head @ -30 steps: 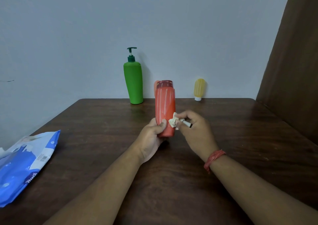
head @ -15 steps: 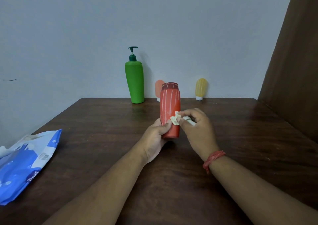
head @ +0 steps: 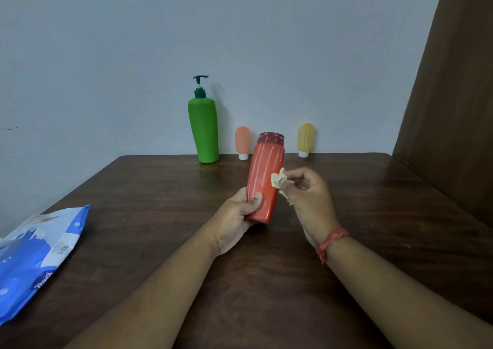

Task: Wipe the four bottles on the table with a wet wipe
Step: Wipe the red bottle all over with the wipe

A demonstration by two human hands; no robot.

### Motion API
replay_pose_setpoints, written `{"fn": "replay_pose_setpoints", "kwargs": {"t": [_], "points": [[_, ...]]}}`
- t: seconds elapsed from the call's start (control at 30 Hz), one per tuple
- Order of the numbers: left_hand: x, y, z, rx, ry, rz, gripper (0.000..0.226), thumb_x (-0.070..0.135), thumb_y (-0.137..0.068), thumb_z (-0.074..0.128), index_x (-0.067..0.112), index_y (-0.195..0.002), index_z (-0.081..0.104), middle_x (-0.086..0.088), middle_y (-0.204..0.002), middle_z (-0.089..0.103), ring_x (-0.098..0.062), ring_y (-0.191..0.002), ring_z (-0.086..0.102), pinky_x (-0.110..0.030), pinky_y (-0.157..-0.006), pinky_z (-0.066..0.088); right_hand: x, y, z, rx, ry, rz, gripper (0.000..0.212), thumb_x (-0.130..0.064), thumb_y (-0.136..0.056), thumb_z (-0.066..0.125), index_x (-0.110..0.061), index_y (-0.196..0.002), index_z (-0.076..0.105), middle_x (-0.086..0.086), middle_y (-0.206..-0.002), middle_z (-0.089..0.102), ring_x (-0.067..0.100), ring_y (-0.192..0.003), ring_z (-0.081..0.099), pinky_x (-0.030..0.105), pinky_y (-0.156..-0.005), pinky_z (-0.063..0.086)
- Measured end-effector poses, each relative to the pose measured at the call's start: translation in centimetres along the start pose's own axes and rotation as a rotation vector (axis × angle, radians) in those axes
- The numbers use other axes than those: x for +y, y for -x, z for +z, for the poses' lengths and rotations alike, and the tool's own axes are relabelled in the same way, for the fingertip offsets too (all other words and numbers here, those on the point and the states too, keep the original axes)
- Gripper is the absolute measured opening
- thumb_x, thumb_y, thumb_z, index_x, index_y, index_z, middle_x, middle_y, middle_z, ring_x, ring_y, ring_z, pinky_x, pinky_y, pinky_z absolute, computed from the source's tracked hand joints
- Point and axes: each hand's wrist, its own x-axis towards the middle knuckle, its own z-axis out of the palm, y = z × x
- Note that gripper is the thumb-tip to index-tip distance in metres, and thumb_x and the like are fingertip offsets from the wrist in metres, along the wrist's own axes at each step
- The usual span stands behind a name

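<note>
Fingers point(head: 257, 197) of left hand point(head: 234, 222) curled round red bottle point(head: 264, 177) | wet wipe point(head: 278, 180) pinched by right hand point(head: 309, 196), seemingly against bottle side — wiping step | next: bottle to be turned, rubbed

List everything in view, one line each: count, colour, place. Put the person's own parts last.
red bottle: 1, red with a dark red cap, held tilted above the table's middle
wet wipe: 1, off-white, crumpled, pressed against the red bottle's right side
green pump bottle: 1, green with a dark green pump, upright at the table's far edge
small peach bottle: 1, peach with a white cap, standing cap down right of the pump bottle
small yellow bottle: 1, yellow with a white cap, standing cap down at the far edge, further right
wipes pack: 1, blue and white, lying at the table's left edge
table: 1, dark brown wood
left hand: grips the red bottle's lower part
right hand: pinches the wet wipe; red band on its wrist
</note>
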Motion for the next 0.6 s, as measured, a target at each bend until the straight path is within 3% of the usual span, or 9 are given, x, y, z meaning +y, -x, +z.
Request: {"fn": "replay_pose_setpoints", "kwargs": {"t": [0.13,0.23,0.37,0.47,0.6], "points": [[0.2,0.0,-0.5,0.033,0.017,0.018,0.059,0.028,-0.09,0.057,0.014,-0.146,0.043,-0.007,-0.137,0.061,-0.023,-0.126,0.057,-0.037,-0.099,0.05,0.7,0.3,0.4,-0.126,0.071,0.058,0.008,-0.015,-0.087,0.074,-0.019,-0.085,0.068,0.001,-0.092,0.073,0.018,-0.086,0.07,0.036,-0.075,0.059],[0.0,0.0,-0.4,-0.002,-0.172,0.013,0.042,0.023,-0.102,0.053,0.02,-0.143,0.042,-0.003,-0.136,0.06,-0.019,-0.125,0.057,-0.037,-0.104,0.049,0.1,-0.5,-0.1,0.024,-0.041,0.033,0.009,-0.008,-0.086,0.073,-0.014,-0.083,0.066,0.011,-0.088,0.072,0.025,-0.075,0.064,0.036,-0.062,0.052],[0.3,0.0,0.3,-0.086,-0.578,-0.001,0.052,0.044,-0.099,0.055,0.033,-0.145,0.035,0.009,-0.138,0.056,-0.012,-0.128,0.052,-0.039,-0.114,0.039,-1.8,-2.2,-2.2,0.255,-0.222,-0.062,0.011,-0.006,-0.086,0.072,-0.016,-0.086,0.066,0.005,-0.088,0.073,0.022,-0.079,0.063,0.035,-0.07,0.051],[0.7,0.2,0.7,-0.085,-0.701,0.022,0.05,0.04,-0.103,0.051,0.03,-0.149,0.032,0.008,-0.138,0.053,-0.011,-0.127,0.05,-0.039,-0.113,0.039,-2.1,-2.6,-3.1,0.286,-0.17,-0.11,0.009,-0.013,-0.089,0.071,-0.021,-0.089,0.067,-0.001,-0.088,0.073,0.016,-0.081,0.066,0.034,-0.072,0.054],[0.7,0.4,0.8,-0.063,-0.689,0.022,0.054,0.039,-0.103,0.051,0.029,-0.151,0.028,0.008,-0.142,0.05,-0.012,-0.129,0.048,-0.039,-0.114,0.039,-0.9,-1.9,-2.2,0.25,-0.058,-0.085,0.004,-0.019,-0.091,0.07,-0.02,-0.094,0.068,-0.001,-0.093,0.074,0.017,-0.088,0.071,0.031,-0.071,0.058]]}}
